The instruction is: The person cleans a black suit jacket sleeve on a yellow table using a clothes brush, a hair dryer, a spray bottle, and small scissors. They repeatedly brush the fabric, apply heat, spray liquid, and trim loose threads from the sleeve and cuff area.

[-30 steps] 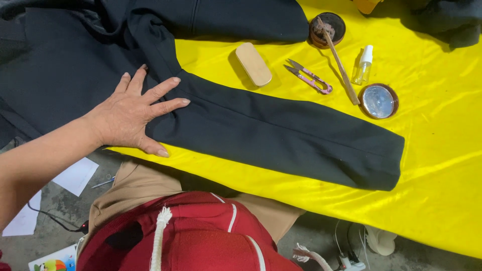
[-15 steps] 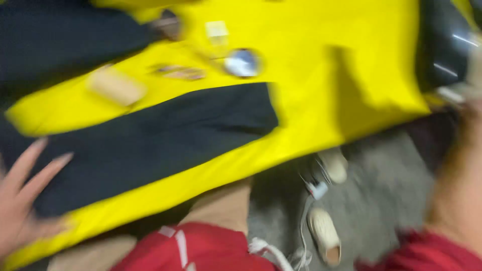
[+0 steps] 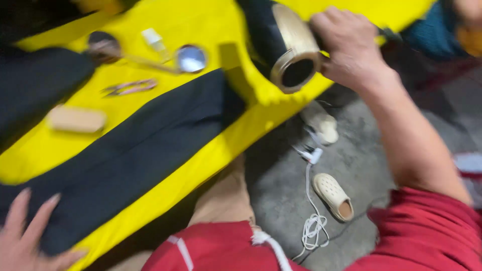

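Right hand clamped around gold-and-black hair dryer, just right of black sleeve; handle hidden. Left hand, fingers apart, pressing sleeve's near end, partly cut off.

I am seeing my right hand come into view now; a second ago it was not there. It is gripping a black and gold hair dryer over the edge of the table, and that dryer was not showing before. My view is swinging to the right, so the black sleeve is sliding left and tilting. My left hand is slipping down to the bottom left corner. More grey floor is showing, with pale shoes and a white cord.
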